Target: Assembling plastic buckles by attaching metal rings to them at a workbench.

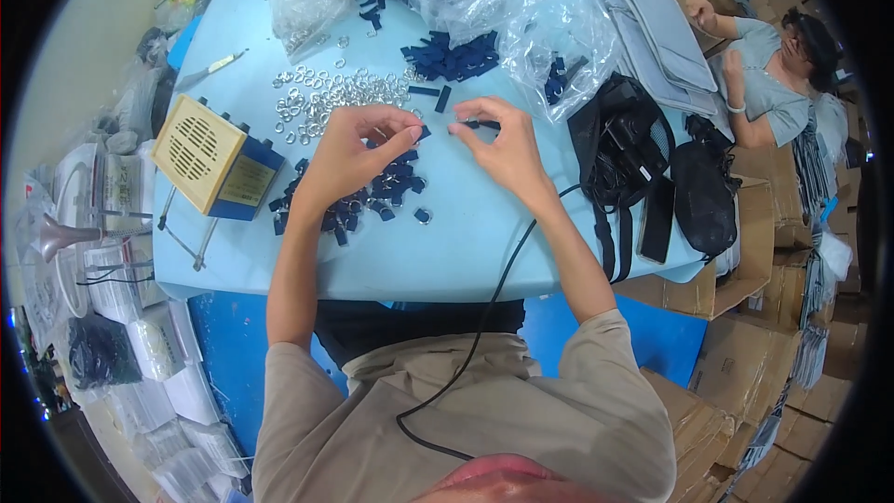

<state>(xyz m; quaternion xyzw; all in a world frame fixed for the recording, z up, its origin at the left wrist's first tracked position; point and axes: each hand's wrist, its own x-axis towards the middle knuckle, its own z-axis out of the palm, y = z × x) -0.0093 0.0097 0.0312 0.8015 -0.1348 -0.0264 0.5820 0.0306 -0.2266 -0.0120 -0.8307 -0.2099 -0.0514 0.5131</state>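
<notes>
My left hand (358,151) pinches a small navy webbing piece (425,132) between thumb and fingertips. Close by on the right, my right hand (506,144) is closed on a short dark webbing strip (482,124). A small gap separates the two hands above the table. Just beyond them lie two loose strips, one flat (424,90) and one upright (443,99). Silver metal rings (326,93) are heaped past my left hand. Under and beside that hand spread several folded navy tabs (386,188), some with rings on them. Farther off is a pile of navy strips (452,56).
A cream and blue box-shaped device (216,158) stands at the left. Clear plastic bags (559,47) lie along the far side. A black bag (622,135), a phone (657,219) and a cable (494,293) are at right. A co-worker (773,84) sits beyond stacked grey panels (656,28).
</notes>
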